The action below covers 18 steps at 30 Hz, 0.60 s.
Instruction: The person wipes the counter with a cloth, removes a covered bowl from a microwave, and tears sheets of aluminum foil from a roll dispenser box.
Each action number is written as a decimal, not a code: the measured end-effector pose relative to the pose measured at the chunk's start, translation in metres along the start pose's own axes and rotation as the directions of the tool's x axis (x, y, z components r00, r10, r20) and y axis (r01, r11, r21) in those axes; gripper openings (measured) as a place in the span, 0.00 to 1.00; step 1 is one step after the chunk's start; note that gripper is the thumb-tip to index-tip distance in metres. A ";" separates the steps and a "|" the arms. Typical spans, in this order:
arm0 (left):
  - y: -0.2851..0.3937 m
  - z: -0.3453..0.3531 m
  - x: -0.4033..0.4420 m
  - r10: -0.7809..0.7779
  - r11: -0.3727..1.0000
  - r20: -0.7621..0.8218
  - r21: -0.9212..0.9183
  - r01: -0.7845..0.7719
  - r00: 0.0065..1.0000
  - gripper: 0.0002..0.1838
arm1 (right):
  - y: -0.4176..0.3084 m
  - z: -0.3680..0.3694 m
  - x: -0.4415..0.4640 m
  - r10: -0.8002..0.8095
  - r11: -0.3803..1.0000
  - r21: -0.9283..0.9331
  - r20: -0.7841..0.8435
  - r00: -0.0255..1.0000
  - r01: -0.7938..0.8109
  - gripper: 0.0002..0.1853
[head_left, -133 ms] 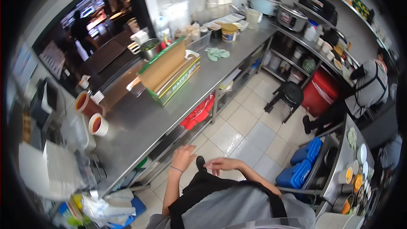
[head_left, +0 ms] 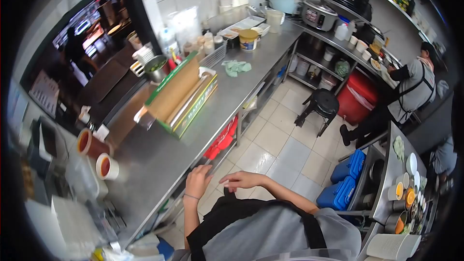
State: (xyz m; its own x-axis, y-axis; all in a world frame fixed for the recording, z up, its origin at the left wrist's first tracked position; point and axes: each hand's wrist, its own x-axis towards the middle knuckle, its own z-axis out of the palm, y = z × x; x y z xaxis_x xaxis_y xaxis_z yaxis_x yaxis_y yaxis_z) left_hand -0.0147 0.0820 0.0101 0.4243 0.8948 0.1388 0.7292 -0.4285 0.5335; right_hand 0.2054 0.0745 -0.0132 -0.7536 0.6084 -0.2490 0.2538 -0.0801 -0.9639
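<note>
Both of my hands hang in the air before my black apron [head_left: 246, 224], close to the counter's front edge. My left hand [head_left: 197, 182], with a thin band at the wrist, has its fingers stretched out and holds nothing. Just right of it, my right hand [head_left: 241, 180] is held palm down with loose, extended fingers and nothing in them. Nearest on the steel counter [head_left: 159, 164] is an opened green-and-yellow cardboard box [head_left: 186, 104], its lid raised and a roll inside. Two tubs of red sauce, a larger tub [head_left: 92, 144] and a white cup [head_left: 107, 166], stand left of the box.
A green cloth [head_left: 237, 68] and a yellow-lidded tub [head_left: 248, 39] lie farther along the counter. A black stool [head_left: 320, 108] stands on the tiled floor. Blue cases [head_left: 337, 192] sit under the right-hand counter. A co-worker [head_left: 413, 89] stands at the far right counter.
The view has shifted, so the counter and box sit a little farther left. My hands have come slightly closer together, still with nothing in them.
</note>
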 end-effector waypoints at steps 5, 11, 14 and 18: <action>-0.022 -0.013 0.096 0.075 0.984 -0.040 -0.156 -0.081 0.996 0.14 | -0.018 -0.060 0.054 -0.088 0.995 -0.051 -0.104 0.991 0.083 0.23; -0.021 0.042 0.263 0.226 0.912 -0.209 -0.299 -0.282 0.951 0.09 | -0.011 -0.115 0.050 0.030 0.993 0.120 -0.098 0.995 -0.018 0.21; -0.032 0.091 0.352 0.274 0.918 -0.267 -0.212 -0.334 0.924 0.10 | 0.008 -0.149 0.050 0.088 0.986 0.150 -0.121 0.989 -0.070 0.21; -0.031 0.120 0.440 0.207 0.970 -0.207 -0.082 -0.228 0.956 0.11 | 0.022 -0.220 0.057 0.043 0.979 0.205 -0.132 0.990 -0.016 0.21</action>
State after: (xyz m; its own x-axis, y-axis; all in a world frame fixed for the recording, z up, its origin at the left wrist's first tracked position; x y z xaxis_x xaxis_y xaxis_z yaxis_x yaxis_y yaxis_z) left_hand 0.2135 0.4737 -0.0457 0.4460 0.7927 0.4156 0.5669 -0.6094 0.5542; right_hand 0.3008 0.2810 -0.0281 -0.6552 0.7032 -0.2760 0.1361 -0.2495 -0.9588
